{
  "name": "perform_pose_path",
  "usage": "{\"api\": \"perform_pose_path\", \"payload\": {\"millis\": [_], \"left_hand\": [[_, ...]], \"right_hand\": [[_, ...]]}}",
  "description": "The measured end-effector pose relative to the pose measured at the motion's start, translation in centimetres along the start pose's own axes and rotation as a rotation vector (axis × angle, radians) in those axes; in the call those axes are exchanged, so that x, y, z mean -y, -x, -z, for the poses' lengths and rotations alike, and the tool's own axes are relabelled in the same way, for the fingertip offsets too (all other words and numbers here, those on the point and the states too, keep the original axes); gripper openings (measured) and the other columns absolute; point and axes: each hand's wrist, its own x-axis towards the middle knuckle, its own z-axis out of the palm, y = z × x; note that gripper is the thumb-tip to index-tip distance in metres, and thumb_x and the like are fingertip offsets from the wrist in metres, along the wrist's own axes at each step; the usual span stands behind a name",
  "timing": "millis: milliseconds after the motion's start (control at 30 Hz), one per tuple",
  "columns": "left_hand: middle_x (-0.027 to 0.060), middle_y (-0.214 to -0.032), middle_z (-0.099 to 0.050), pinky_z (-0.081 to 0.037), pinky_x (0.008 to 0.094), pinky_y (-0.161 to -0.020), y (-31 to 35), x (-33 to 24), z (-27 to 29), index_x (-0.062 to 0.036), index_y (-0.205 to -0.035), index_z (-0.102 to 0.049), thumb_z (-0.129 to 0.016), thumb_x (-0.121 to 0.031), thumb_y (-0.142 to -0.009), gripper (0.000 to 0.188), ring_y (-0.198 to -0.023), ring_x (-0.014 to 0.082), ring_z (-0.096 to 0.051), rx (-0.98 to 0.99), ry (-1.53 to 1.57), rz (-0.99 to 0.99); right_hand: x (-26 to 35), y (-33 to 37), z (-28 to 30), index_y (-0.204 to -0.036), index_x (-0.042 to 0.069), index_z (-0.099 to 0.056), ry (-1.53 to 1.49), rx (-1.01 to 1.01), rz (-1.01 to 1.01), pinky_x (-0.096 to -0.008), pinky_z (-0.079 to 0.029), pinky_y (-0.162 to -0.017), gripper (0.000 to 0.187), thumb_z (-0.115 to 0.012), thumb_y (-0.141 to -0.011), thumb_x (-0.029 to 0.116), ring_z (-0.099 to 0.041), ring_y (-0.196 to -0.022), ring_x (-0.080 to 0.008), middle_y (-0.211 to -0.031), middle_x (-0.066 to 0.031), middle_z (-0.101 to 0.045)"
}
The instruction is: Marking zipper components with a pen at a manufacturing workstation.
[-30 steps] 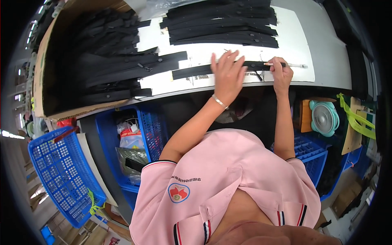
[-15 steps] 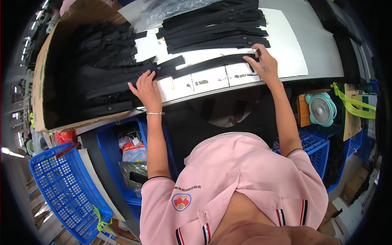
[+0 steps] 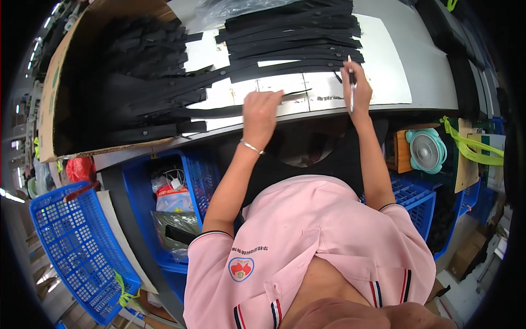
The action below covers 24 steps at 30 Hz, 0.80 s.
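Note:
My left hand point(image 3: 259, 118) is closed on a black fabric strip point(image 3: 222, 113). The strip trails back left toward the cardboard box point(image 3: 59, 104), and its thin free end sticks out to the right of my fingers. In my right hand point(image 3: 359, 93) is a slim pen point(image 3: 352, 100), dark and silver, with its pale tip pointing up and away from me. Just beyond that hand lies a row of black strips point(image 3: 290, 39), stacked side by side on a white marked board point(image 3: 386, 60). More black strips point(image 3: 137, 71) fill the box and spill over its right side.
Clear plastic wrap point(image 3: 224, 8) lies at the table's far edge. Below the table at left stand a blue basket point(image 3: 82, 247) and a blue crate point(image 3: 189, 181) holding bags. A teal fan point(image 3: 428, 151) is at right, beside another blue crate point(image 3: 419, 205).
My left hand has moved right and nearer, drawing a strip along. The strip formerly under my right hand now lies against the row. My right hand has turned the pen more upright.

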Motion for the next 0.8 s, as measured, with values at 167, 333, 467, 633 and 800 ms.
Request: {"api": "perform_pose_path", "payload": {"millis": [167,333,467,633,800], "left_hand": [[0.0051,-0.087,-0.066,-0.045,0.0386,-0.081,-2.0,-2.4,-3.9,-0.0072,-0.103,-0.073,-0.068,-0.009,-0.088,0.016,-0.085,0.0252,-0.060,0.003,0.126,-0.021],[0.0071,-0.095,-0.071,-0.047,0.0379,-0.086,-4.0,-3.3,-4.8,-0.0066,-0.105,-0.074,-0.072,-0.015,-0.088,0.019,-0.090,0.0260,-0.064,0.172,0.174,0.025],[0.0093,-0.106,-0.071,-0.045,0.0406,-0.091,-4.2,-0.9,-3.3,-0.0058,-0.106,-0.074,-0.071,-0.018,-0.090,0.019,-0.100,0.0286,-0.064,-0.084,0.046,0.037],[0.0126,-0.129,-0.064,-0.030,0.0500,-0.115,-3.6,6.4,-1.5,-0.0038,-0.121,-0.068,-0.058,-0.017,-0.100,0.027,-0.129,0.0314,-0.054,-0.060,-0.233,0.289],[0.0159,-0.140,-0.059,-0.029,0.0495,-0.118,-5.2,10.5,-0.1,-0.0032,-0.128,-0.065,-0.055,-0.013,-0.101,0.030,-0.138,0.0321,-0.048,-0.073,-0.182,0.373]], "right_hand": [[3.0,4.4,1.5,-0.111,0.005,-0.068,0.048,0.044,0.224,-0.0360,-0.054,-0.079,0.029,-0.076,-0.083,0.001,-0.071,-0.095,-0.0276,-0.107,-0.0101,-0.074],[2.2,5.2,1.6,-0.123,0.007,-0.063,0.086,0.243,0.233,-0.0429,-0.043,-0.104,0.046,-0.079,-0.080,0.006,-0.063,-0.115,-0.0287,-0.121,-0.0121,-0.068],[0.9,5.3,2.4,-0.123,0.007,-0.063,0.196,0.215,0.259,-0.0435,-0.043,-0.104,0.047,-0.079,-0.080,0.007,-0.063,-0.114,-0.0284,-0.119,-0.0111,-0.068],[-0.1,5.4,2.3,-0.124,0.008,-0.064,0.194,0.190,0.251,-0.0439,-0.042,-0.105,0.046,-0.079,-0.080,0.008,-0.060,-0.116,-0.0278,-0.119,-0.0100,-0.066],[-0.3,5.5,2.1,-0.125,0.008,-0.064,0.231,0.201,0.276,-0.0438,-0.041,-0.106,0.046,-0.078,-0.082,0.009,-0.060,-0.117,-0.0272,-0.119,-0.0095,-0.066]]}}
